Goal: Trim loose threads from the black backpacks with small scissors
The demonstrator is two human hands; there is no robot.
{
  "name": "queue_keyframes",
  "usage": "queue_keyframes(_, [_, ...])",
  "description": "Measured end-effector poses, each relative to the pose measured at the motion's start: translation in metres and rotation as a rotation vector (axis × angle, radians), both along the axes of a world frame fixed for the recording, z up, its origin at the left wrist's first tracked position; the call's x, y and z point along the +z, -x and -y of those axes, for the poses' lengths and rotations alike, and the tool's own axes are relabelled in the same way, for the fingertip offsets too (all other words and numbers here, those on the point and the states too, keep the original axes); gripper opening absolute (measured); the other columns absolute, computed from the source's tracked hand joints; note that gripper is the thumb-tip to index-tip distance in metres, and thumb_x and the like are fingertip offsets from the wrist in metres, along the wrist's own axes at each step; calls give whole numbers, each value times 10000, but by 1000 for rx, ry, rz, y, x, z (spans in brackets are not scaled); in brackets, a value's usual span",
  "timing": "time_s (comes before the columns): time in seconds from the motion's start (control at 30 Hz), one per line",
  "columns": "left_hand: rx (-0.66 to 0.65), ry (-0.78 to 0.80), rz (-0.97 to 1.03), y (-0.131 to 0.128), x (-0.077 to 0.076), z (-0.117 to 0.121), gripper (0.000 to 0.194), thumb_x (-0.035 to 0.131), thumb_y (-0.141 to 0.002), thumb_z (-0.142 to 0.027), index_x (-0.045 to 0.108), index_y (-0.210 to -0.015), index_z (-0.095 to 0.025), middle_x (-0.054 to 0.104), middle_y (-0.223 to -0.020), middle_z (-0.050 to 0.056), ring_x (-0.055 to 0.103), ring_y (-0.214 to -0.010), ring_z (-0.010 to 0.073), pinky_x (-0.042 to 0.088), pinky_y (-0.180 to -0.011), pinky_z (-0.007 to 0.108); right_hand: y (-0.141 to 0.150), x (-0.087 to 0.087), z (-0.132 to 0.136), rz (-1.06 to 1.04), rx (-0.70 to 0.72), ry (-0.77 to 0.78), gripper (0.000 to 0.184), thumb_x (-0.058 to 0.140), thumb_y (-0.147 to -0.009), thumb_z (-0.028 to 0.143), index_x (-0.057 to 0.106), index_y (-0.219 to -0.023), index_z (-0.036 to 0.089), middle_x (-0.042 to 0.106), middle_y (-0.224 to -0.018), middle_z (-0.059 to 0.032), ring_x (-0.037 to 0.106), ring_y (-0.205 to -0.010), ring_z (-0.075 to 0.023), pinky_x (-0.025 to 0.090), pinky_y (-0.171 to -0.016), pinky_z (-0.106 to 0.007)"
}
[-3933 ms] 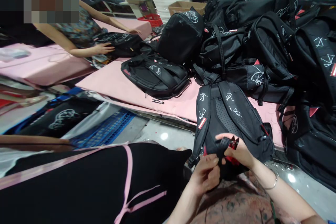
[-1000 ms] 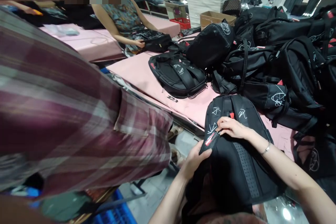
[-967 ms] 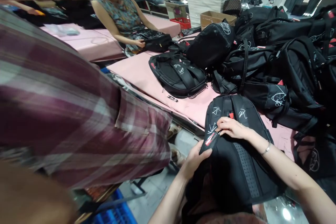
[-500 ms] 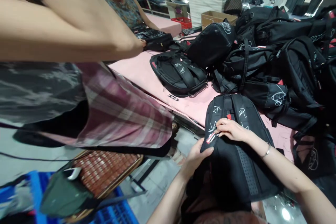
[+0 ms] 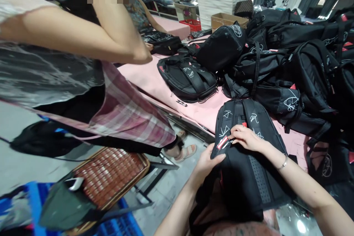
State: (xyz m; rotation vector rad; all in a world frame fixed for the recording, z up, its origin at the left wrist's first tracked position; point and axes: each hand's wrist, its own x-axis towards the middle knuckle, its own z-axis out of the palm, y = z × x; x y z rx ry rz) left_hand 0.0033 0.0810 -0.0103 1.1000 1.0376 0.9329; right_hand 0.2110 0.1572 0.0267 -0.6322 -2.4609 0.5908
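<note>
1. While the black backpack (image 5: 243, 184) sloped from the pink-covered table (image 5: 293, 138) towards your lap, your left hand (image 5: 205, 162) was partly closed round the edge of its shoulder strap (image 5: 224, 118), thumb on top.
2. Your right hand (image 5: 247, 138) was drawn into a pinch on a small dark piece (image 5: 228, 142), too small to identify, just beside the red-and-white label (image 5: 222, 142) on that strap.
3. Another black backpack (image 5: 190, 79) lay near it on the table.
</note>
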Motion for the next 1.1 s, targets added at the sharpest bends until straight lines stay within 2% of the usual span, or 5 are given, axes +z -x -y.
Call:
queue_keyframes(0.63, [-8, 10, 1, -4, -5, 0, 574, 672, -680, -365, 476, -1161, -120, 570, -1138, 110, 516, -1059, 255, 395, -903, 355, 10, -4, 8, -23, -17, -8, 136, 478, -867, 197, 601, -879, 140, 528, -877, -78, 491, -811, -152, 433, -728, -276])
queue_keyframes(0.77, [23, 18, 15, -5, -6, -1, 581, 708, -640, -357, 474, -1121, -128, 592, -1055, 90, 563, -977, 232, 420, -870, 335, 10, -9, 11, -133, -13, 115, 117, 499, -862, 215, 591, -891, 148, 537, -860, -70, 507, -821, -151, 441, -754, -288])
queue_keyframes(0.87, [-11, 113, 95, -3, -7, -1, 614, 719, -626, -367, 433, -1118, -136, 606, -957, 79, 625, -789, 202, 473, -734, 316, 5, -13, 11, -190, -143, 222, 131, 555, -834, 263, 598, -893, 154, 564, -871, -68, 523, -843, -159, 433, -786, -307])
queue_keyframes(0.97, [-60, 179, 121, 2, -8, 0, 649, 714, -634, -379, 392, -1150, -150, 607, -995, 114, 638, -718, 196, 478, -605, 273, -6, -16, 7, -140, -313, 336, 135, 586, -804, 271, 606, -881, 162, 593, -867, -51, 536, -820, -158, 427, -758, -299])
queue_keyframes(1.1, [-88, 185, 125, 11, -11, -1, 683, 710, -638, -393, 380, -1189, -160, 609, -1020, 140, 640, -710, 201, 471, -542, 247, -17, -20, 0, -8, -404, 504, 195, 599, -761, 295, 608, -908, 167, 610, -807, -13, 540, -716, -137, 416, -681, -271])
